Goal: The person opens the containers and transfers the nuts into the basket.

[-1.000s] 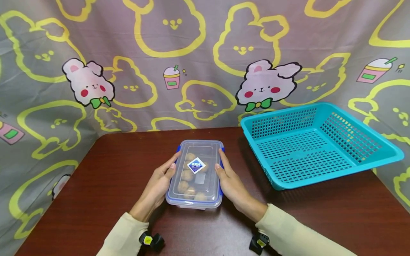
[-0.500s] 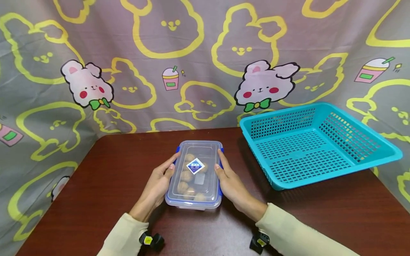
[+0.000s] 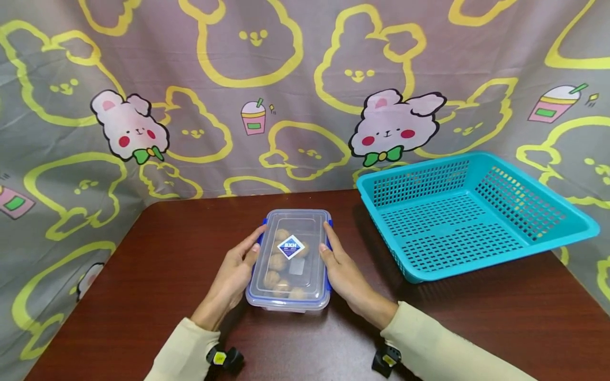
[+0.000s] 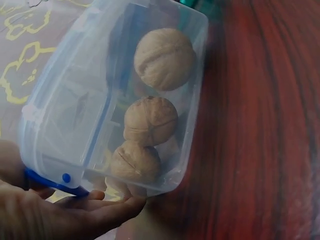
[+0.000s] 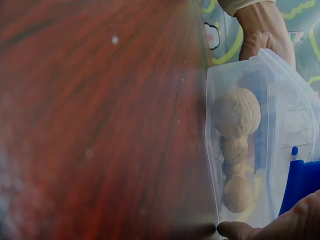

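Observation:
A clear plastic food container (image 3: 305, 280) with blue side clips and a blue-and-white diamond label lies on the table, its lid on. Several walnuts (image 4: 165, 59) show through its walls, and the right wrist view has walnuts (image 5: 237, 114) in a row near the bottom. My left hand (image 3: 236, 272) holds the container's left side, thumb by the lid's edge. Opposite it, my right hand (image 3: 347, 272) holds the right side in the same way. The undersides of both hands are hidden in the head view.
A turquoise perforated basket (image 3: 443, 230) stands at the right of the dark red-brown table (image 3: 157, 264), close to the container. A grey cartoon-print curtain (image 3: 305, 106) hangs behind the table. Cream sleeves (image 3: 183, 349) and wrist cameras cover my forearms.

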Motion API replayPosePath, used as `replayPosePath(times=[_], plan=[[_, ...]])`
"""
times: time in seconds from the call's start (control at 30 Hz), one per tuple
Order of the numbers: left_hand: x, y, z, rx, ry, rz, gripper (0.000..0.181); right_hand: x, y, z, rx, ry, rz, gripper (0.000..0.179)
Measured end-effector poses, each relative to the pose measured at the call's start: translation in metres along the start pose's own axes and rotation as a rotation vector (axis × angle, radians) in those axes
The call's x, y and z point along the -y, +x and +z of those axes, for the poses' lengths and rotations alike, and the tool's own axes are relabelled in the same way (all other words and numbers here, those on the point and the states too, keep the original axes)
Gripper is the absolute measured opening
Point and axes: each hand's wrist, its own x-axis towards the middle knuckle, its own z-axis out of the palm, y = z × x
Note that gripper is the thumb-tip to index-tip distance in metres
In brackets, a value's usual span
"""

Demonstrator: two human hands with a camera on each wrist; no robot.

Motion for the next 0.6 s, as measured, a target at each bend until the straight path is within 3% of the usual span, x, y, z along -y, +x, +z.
replayPosePath(times=[0.27,0.4,0.6], plan=[[-0.0001,0.0016,-0.009,0.17,-0.103,-0.107,0.053,-0.0005,0.0006,-0.0021,-0.003,0.0,-0.014,0.06],[0.0006,0.003,-0.0091,0.181,-0.105,-0.091,0.054,0.0,0.0009,-0.0029,-0.001,-0.006,-0.012,0.06],[0.0003,0.0026,-0.0079,0.165,-0.037,-0.037,0.053,0.0002,0.0014,-0.0023,0.004,0.007,0.005,0.06]])
